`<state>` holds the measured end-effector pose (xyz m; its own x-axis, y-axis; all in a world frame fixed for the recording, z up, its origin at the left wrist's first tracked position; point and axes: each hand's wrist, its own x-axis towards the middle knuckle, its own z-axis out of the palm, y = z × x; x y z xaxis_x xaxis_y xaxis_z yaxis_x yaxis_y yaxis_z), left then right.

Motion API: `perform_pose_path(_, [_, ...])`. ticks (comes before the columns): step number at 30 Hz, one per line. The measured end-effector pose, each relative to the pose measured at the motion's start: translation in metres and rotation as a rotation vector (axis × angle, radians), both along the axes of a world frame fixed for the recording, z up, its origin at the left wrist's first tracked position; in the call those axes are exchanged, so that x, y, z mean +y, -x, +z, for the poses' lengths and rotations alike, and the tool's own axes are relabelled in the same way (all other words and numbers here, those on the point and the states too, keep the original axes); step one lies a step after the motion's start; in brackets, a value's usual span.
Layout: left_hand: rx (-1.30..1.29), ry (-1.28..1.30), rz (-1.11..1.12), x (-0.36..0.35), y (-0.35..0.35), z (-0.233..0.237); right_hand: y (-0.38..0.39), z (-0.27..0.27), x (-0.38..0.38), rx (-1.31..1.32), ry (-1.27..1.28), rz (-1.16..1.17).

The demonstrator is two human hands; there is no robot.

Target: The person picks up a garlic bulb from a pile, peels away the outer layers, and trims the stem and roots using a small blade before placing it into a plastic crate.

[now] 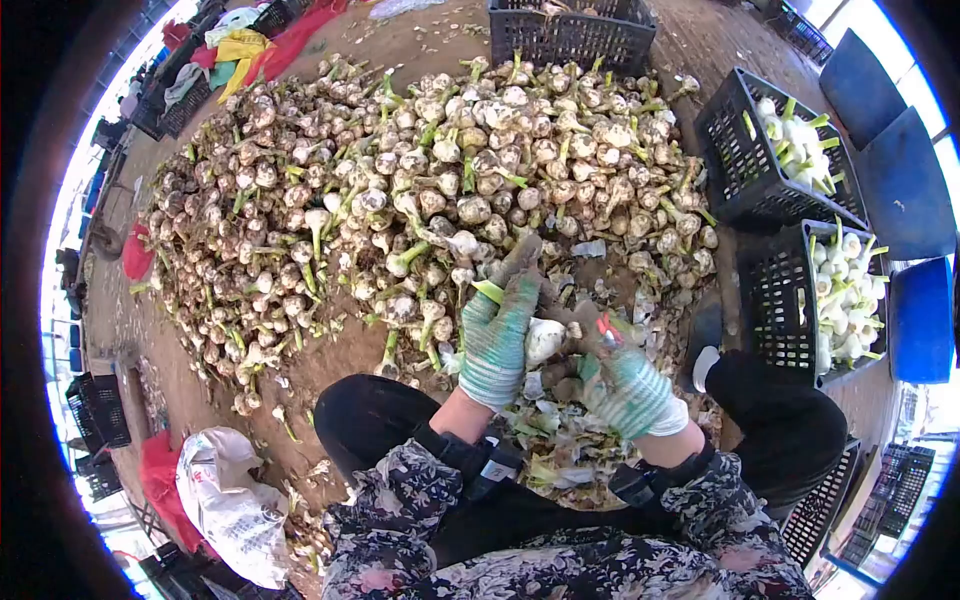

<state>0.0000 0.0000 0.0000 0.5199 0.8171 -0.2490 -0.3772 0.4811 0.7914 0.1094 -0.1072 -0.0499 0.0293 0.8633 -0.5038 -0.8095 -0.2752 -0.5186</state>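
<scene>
Furthest left of our hands, nearer our body, we see a white sack [235, 510]; ahead of both hands and stretching off to the left lies the broad heap of soiled garlic [300, 180]. Our left hand [495, 345], gloved, is partly closed, its fingers pointing forward, and it has hold of a white bulb [543, 341] at its inner side. The bulb sits between the two hands, against the left one, which is the nearer. Its root end faces our right hand; its long axis seems to run crosswise, with a green stalk [488, 291] showing at the left hand's far side, though the glove hides whether they join. Our right hand [628, 385] is curled closed around a small red thing [607, 327], its shape mostly hidden, just beside the roots. Right of that hand stands a black crate [778, 300] of cleaner white bulbs [848, 300]
</scene>
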Motion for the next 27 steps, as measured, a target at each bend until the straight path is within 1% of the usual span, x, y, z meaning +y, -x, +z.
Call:
perform_pose_path(2, [0.036, -0.099, 0.028, 0.002, 0.0, 0.003, 0.011, 0.007, 0.005, -0.063, -0.07, -0.144])
perform_pose_path(3, [0.031, -0.105, 0.03, 0.002, 0.0, 0.0, 0.01, 0.007, 0.003, -0.068, -0.077, -0.143])
perform_pose_path(5, [-0.019, -0.051, 0.065, 0.003, 0.002, -0.002, 0.009, 0.014, 0.0, -1.03, -0.236, 0.156])
perform_pose_path(6, [0.026, -0.07, 0.082, 0.003, 0.003, -0.001, 0.015, 0.021, -0.002, -0.12, -0.078, -0.114])
perform_pose_path(7, [0.026, -0.073, 0.082, 0.004, 0.003, -0.002, 0.014, 0.029, 0.0, -0.12, -0.081, -0.114])
perform_pose_path(9, [0.072, -0.074, 0.123, 0.003, 0.001, -0.004, 0.01, 0.043, 0.004, -0.105, 0.011, 0.092])
perform_pose_path(10, [0.004, -0.047, 0.08, 0.003, 0.003, 0.003, 0.01, 0.043, -0.002, -0.111, -0.053, 0.021])
perform_pose_path(11, [0.003, -0.044, 0.085, 0.003, 0.005, 0.001, 0.009, 0.043, -0.002, -0.112, -0.05, 0.027])
perform_pose_path(13, [0.083, -0.164, 0.052, 0.001, 0.006, -0.005, 0.008, 0.049, 0.001, 0.265, 0.007, -0.099])
perform_pose_path(14, [0.132, -0.315, 0.099, -0.002, 0.004, -0.009, 0.01, 0.055, 0.004, 0.147, -0.026, -0.083])
perform_pose_path(15, [0.13, -0.314, 0.097, -0.002, 0.003, -0.013, 0.013, 0.058, 0.008, 0.145, -0.026, -0.084])
perform_pose_path(17, [0.161, -0.468, 0.086, 0.0, 0.004, -0.016, 0.018, 0.061, 0.012, -0.157, -0.032, -0.054])
perform_pose_path(18, [0.097, -0.312, 0.121, -0.002, 0.003, -0.004, 0.021, 0.052, 0.011, -0.218, -0.067, -0.124])
perform_pose_path(19, [0.096, -0.314, 0.123, 0.0, 0.005, -0.001, 0.02, 0.047, 0.008, -0.219, -0.069, -0.122])
perform_pose_path(21, [0.04, -0.178, 0.122, 0.006, 0.01, 0.001, 0.017, 0.048, 0.008, -0.446, -0.068, 0.186])
perform_pose_path(22, [0.014, -0.185, 0.128, 0.005, 0.009, -0.002, 0.016, 0.063, 0.007, -0.16, 0.096, 0.083])
perform_pose_path(23, [0.013, -0.183, 0.127, 0.006, 0.009, -0.004, 0.012, 0.063, 0.009, -0.16, 0.099, 0.081])
perform_pose_path(25, [0.051, -0.156, 0.043, 0.006, 0.009, -0.006, 0.004, 0.061, 0.008, -0.82, -0.107, -0.051])
perform_pose_path(26, [0.145, -0.244, 0.104, 0.003, 0.009, -0.007, 0.004, 0.057, 0.007, -0.985, -0.275, -0.145])
perform_pose_path(27, [0.145, -0.245, 0.105, 0.003, 0.008, -0.006, 0.004, 0.064, 0.011, -0.985, -0.276, -0.144])
